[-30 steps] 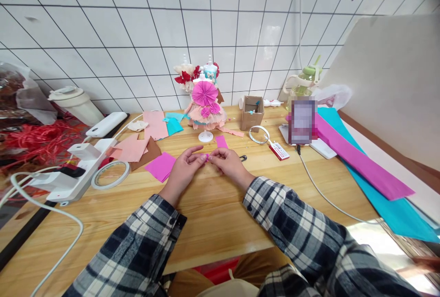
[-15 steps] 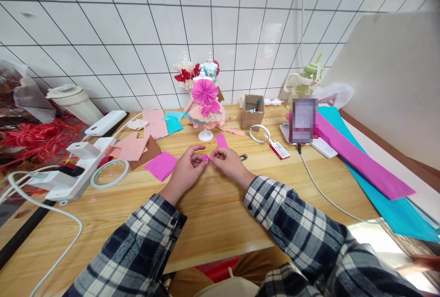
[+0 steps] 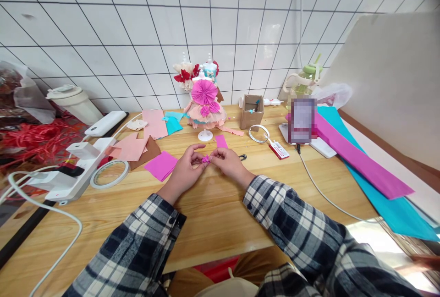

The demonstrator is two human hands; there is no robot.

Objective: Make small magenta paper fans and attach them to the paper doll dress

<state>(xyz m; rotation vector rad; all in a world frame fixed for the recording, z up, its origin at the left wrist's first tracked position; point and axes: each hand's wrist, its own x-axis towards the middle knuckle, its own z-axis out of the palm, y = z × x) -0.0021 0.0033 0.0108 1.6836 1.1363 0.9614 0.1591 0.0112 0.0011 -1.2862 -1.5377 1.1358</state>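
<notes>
Between both hands is a small pleated piece of magenta paper, pinched at its edges above the wooden table. My left hand holds its left side between thumb and fingers. On the other side, my right hand grips it with closed fingertips. Beyond the hands stands a small dress form in a peach ruffled skirt, with one large and two small magenta paper fans on it. Magenta paper squares lie left of my left hand, and a magenta strip lies just behind my right hand.
A roll of double-sided tape and a power strip are on the left. Behind to the right are a cardboard box, a white ring with a tag and a phone on a stand. Long paper sheets cover the right edge.
The pleated magenta paper has spread slightly and shows more of its folds. Both hands stay in almost the same place, fingers shifted a little.
</notes>
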